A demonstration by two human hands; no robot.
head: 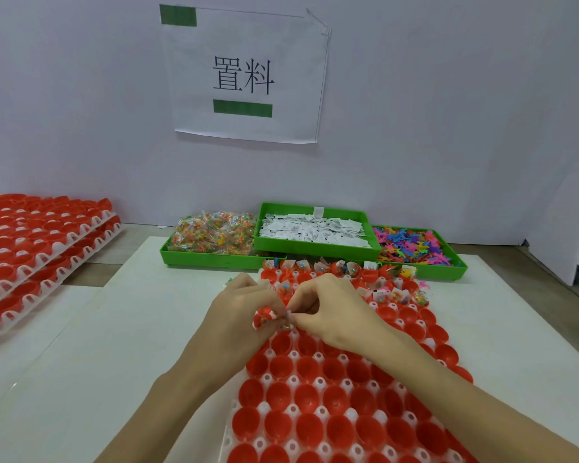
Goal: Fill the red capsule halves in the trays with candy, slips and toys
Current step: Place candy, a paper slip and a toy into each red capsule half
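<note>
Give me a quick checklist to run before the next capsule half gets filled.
1. Capsule half gripped in left hand: ok.
2. Right hand fingers pinching the filling at its mouth: ok; which item, cannot tell.
3. Candy tray, slip tray and toy tray stocked: ok.
4. Empty halves left in the near rows of the work tray: ok.
5. Far rows each hold all three items: cannot tell.

tray (234, 426) cut off below, left stack (30, 248) cropped
</note>
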